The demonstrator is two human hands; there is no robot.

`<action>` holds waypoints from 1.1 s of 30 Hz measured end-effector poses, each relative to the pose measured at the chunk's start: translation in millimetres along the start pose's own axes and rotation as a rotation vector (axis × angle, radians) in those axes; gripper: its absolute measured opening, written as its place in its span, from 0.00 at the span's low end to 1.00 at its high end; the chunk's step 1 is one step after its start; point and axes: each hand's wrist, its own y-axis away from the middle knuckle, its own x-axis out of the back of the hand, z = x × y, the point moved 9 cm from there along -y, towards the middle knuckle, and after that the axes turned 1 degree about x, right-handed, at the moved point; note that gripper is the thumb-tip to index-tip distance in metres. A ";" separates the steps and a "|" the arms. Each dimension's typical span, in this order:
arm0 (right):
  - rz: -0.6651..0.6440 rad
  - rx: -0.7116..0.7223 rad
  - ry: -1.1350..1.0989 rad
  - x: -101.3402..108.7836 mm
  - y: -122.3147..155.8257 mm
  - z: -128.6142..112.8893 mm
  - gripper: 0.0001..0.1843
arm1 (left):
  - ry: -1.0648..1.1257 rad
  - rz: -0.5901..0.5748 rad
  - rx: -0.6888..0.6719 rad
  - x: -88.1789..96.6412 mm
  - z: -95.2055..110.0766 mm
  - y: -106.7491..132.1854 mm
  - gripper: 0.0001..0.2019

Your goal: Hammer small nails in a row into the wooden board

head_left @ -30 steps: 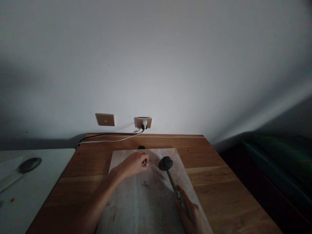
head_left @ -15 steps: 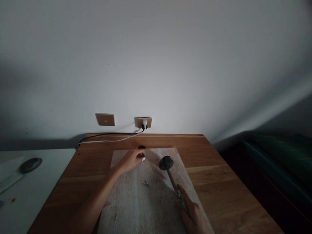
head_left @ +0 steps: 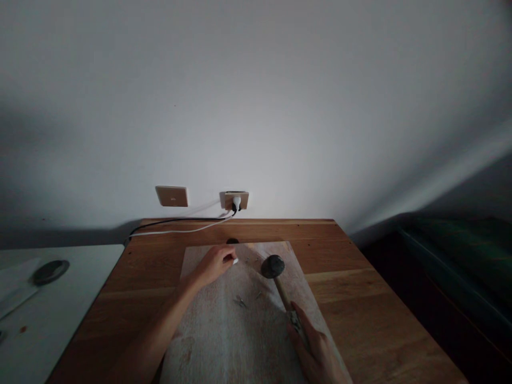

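Two hands work over one pale wooden board lying on a wooden counter. The left hand reaches across from the lower left, its arm slanting up over the board and its wrist bent slightly, and its fingers curl nearly closed, pinching one small white bit at the fingertips. The right hand sits at the board's lower right edge, closed around the handle of the one mallet, whose dark round head lies over the upper part of the board, a short way from the left hand. Two small clusters of metal bits lie on the board between the hands, though the pieces are too small to count exactly. Behind the counter, the wall carries one plain plate and one socket holding one white plug. Two cords, one black and one white, run left along the counter's back edge. On a white counter to the left lie one dark round disc and a sheet of paper.
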 end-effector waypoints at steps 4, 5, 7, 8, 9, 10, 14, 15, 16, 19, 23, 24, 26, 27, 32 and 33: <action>-0.063 0.005 -0.039 -6.5 0.3 -2.2 0.36 | -0.090 -0.024 -0.021 -0.4 8.0 0.7 0.07; -0.061 0.010 -0.038 -6.1 0.5 -3.4 0.36 | -0.111 -0.029 -0.028 -0.7 11.1 1.1 0.07; -0.063 0.018 -0.027 -5.0 1.1 -6.1 0.36 | -0.133 -0.033 -0.041 -2.2 16.2 1.9 0.07; -0.060 0.015 -0.021 -3.9 1.5 -6.7 0.35 | -0.135 -0.031 -0.042 -3.0 17.3 2.3 0.07; -0.057 0.009 -0.018 -2.7 1.8 -7.0 0.35 | -0.131 -0.026 -0.037 -3.9 17.0 2.5 0.08; -0.059 0.005 -0.017 -2.2 2.1 -7.1 0.35 | -0.120 -0.018 -0.026 -4.7 15.2 2.6 0.08; -0.081 -0.014 -0.015 -3.0 3.0 -6.7 0.35 | -0.031 0.021 0.052 -5.3 2.2 2.4 0.12; -0.082 -0.013 -0.012 -3.1 3.1 -7.9 0.36 | -0.016 0.024 0.065 -5.1 0.5 2.4 0.13; -0.079 -0.008 -0.014 -3.0 3.3 -10.2 0.36 | -0.013 0.021 0.070 -4.9 0.3 2.3 0.13; -0.082 -0.024 -0.045 -3.9 4.5 -20.9 0.37 | -0.043 -0.005 0.041 -4.4 6.8 2.4 0.10; -0.155 -0.098 -0.122 -14.0 4.4 -39.3 0.40 | -0.040 0.004 0.012 -3.1 9.6 2.2 0.09; -0.165 -0.088 -0.148 -16.2 2.6 -46.2 0.41 | -0.031 0.007 0.015 -3.7 7.6 2.0 0.10; -0.168 -0.051 -0.192 -19.3 -2.9 -59.8 0.42 | -0.012 0.010 0.035 -5.4 1.8 1.6 0.13; -0.167 -0.036 -0.201 -20.8 -6.1 -65.2 0.42 | 0.002 0.013 0.049 -6.0 -1.1 1.4 0.15; -0.171 0.026 -0.191 -29.6 -19.8 -82.9 0.41 | 0.066 0.005 0.110 -5.2 -4.7 1.3 0.28; -0.177 0.038 -0.192 -31.9 -21.2 -84.9 0.40 | 0.064 0.005 0.115 -4.1 -3.6 1.2 0.30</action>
